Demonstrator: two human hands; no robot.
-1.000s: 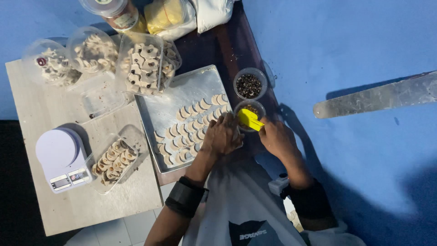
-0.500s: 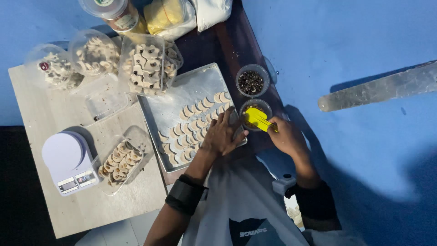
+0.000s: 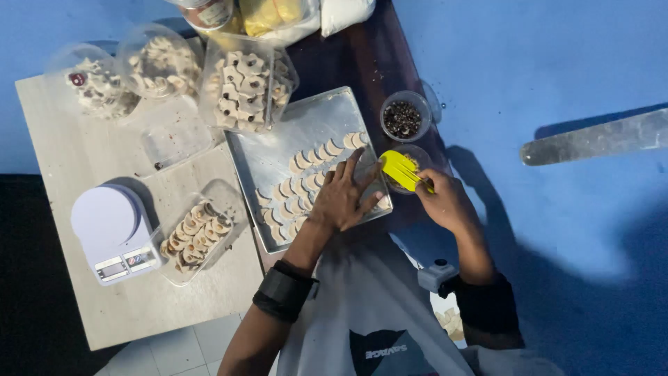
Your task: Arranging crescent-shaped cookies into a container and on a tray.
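Observation:
A metal baking tray (image 3: 278,150) holds rows of pale crescent-shaped cookies (image 3: 306,181). My left hand (image 3: 342,196) rests flat on the tray's near right part, fingers spread over the cookies. My right hand (image 3: 447,203) grips a yellow silicone brush (image 3: 401,169), whose head sits over a small clear bowl (image 3: 422,154) at the tray's right edge. Just beyond it stands another small clear bowl of dark bits (image 3: 403,117).
Clear tubs of finished cookies (image 3: 252,83) (image 3: 158,64) (image 3: 94,87) stand behind the tray. A white kitchen scale (image 3: 115,233) and an open plastic box of cookies (image 3: 196,233) sit on the pale board at left. A long metal bar (image 3: 598,139) lies on the blue floor at right.
My left hand has opened and spread flat over the tray's near right part. The right hand with the brush has shifted slightly towards the small bowl.

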